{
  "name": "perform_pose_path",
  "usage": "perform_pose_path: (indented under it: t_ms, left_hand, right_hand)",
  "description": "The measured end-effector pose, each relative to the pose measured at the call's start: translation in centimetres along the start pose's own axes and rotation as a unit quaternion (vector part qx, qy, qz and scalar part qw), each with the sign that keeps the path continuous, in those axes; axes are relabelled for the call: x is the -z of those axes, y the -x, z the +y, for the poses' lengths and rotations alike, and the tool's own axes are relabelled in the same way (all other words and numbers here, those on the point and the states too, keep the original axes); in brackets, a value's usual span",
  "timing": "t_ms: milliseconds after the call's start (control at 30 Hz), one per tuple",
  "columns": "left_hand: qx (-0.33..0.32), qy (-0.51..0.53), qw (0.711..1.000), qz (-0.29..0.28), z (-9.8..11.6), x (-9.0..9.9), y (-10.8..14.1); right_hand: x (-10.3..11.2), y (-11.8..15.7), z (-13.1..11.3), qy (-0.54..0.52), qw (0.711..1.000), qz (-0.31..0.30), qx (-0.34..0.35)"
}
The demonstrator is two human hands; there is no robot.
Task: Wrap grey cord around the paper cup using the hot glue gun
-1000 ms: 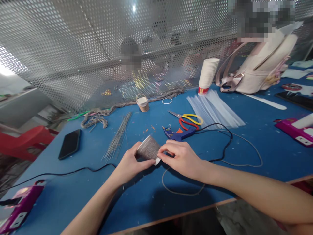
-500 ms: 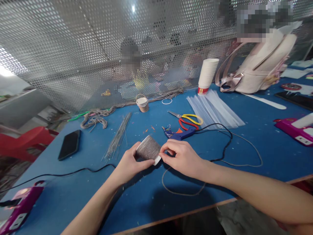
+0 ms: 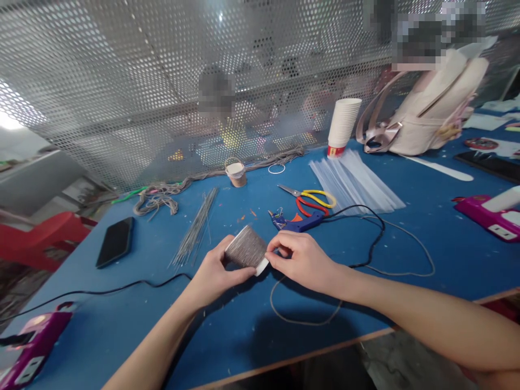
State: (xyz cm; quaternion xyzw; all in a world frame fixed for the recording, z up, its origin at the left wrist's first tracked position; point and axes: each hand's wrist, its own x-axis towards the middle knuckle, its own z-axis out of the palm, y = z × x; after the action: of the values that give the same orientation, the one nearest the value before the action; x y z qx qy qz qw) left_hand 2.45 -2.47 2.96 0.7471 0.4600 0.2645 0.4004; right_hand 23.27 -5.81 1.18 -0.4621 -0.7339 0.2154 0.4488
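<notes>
A paper cup (image 3: pixel 246 246) wrapped in grey-brown cord lies tilted in my left hand (image 3: pixel 217 271), thumb along its white uncovered end and fingers behind. My right hand (image 3: pixel 298 260) is closed in a pinch at that end, on the grey cord (image 3: pixel 300 323); the pinched bit itself is mostly hidden by the fingertips. From there the loose cord loops across the table below my right wrist and out to the right. Just beyond my right hand lie a blue glue gun (image 3: pixel 298 221) and scissors (image 3: pixel 311 197) with one yellow and one red handle.
Thin wires (image 3: pixel 195 227), a phone (image 3: pixel 116 242) and a small cord-wrapped bucket (image 3: pixel 236 174) lie left and ahead. Clear strips (image 3: pixel 357 181), stacked paper cups (image 3: pixel 345 124) and a backpack (image 3: pixel 426 114) stand right. Purple power strips (image 3: pixel 40 341) sit at the sides; black cables cross the blue table (image 3: pixel 227 346).
Almost nothing differs. The view has shifted very slightly; both hands keep their grip on the wrapped cup and the cord.
</notes>
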Motion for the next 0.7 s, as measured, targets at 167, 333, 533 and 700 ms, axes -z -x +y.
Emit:
perform_pose_path:
  t_ms: [167,333,533,700]
  left_hand:
    - [-0.011,0.003,1.0,-0.004,-0.11,-0.02,-0.05]
    - [-0.016,0.002,1.0,-0.008,-0.27,-0.02,-0.09]
    - [-0.031,0.012,0.999,-0.02,-0.6,0.27,-0.08]
    - [-0.03,0.016,0.999,-0.038,-0.92,0.33,-0.02]
  right_hand:
    - [0.08,-0.09,0.03,-0.002,1.0,-0.003,-0.007]
    - [0.09,-0.09,0.11,-0.011,1.0,-0.008,-0.019]
    - [0.18,-0.1,0.0,-0.012,0.999,-0.015,-0.026]
    - [0.3,-0.11,0.07,-0.018,0.999,-0.016,-0.03]
